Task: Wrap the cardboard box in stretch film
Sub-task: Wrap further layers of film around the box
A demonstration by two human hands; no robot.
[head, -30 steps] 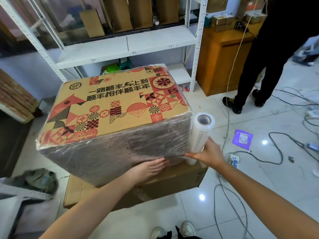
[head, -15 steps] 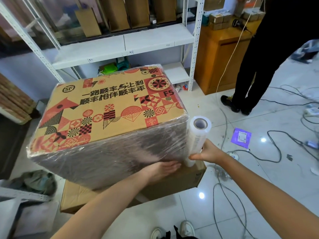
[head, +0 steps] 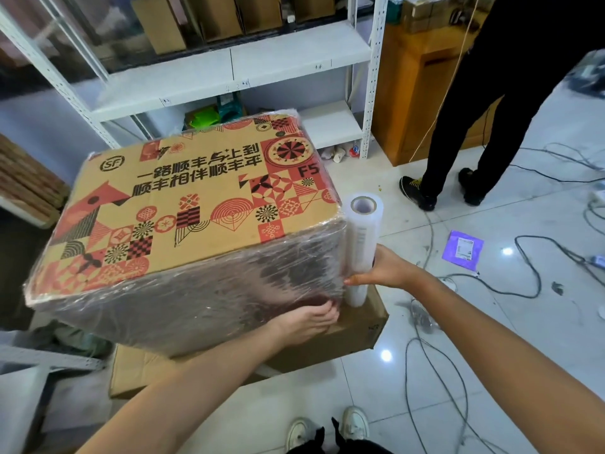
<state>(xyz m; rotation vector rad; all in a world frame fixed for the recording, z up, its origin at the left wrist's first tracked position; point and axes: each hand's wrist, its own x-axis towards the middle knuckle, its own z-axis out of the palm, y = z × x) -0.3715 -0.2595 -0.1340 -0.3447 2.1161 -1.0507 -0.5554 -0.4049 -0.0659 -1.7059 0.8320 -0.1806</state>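
Note:
A large cardboard box (head: 196, 204) with red and black patterns on top rests on a plain brown box (head: 360, 329). Clear stretch film covers its near side and edges. The stretch film roll (head: 361, 237) stands upright against the box's near right corner. My right hand (head: 383, 268) grips the roll around its lower part. My left hand (head: 307, 321) presses against the filmed near side at the bottom right, with its fingertips bent at the corner beside the roll's foot.
A person in black trousers (head: 484, 109) stands at the right rear beside a wooden cabinet (head: 412, 93). White metal shelving (head: 229, 73) is behind the box. Cables (head: 530, 276) and a purple packet (head: 462, 250) lie on the tiled floor to the right.
The roll has come in from just right of the box to sit tight against its corner. My left hand slid right along the film to the corner. The box has turned a little.

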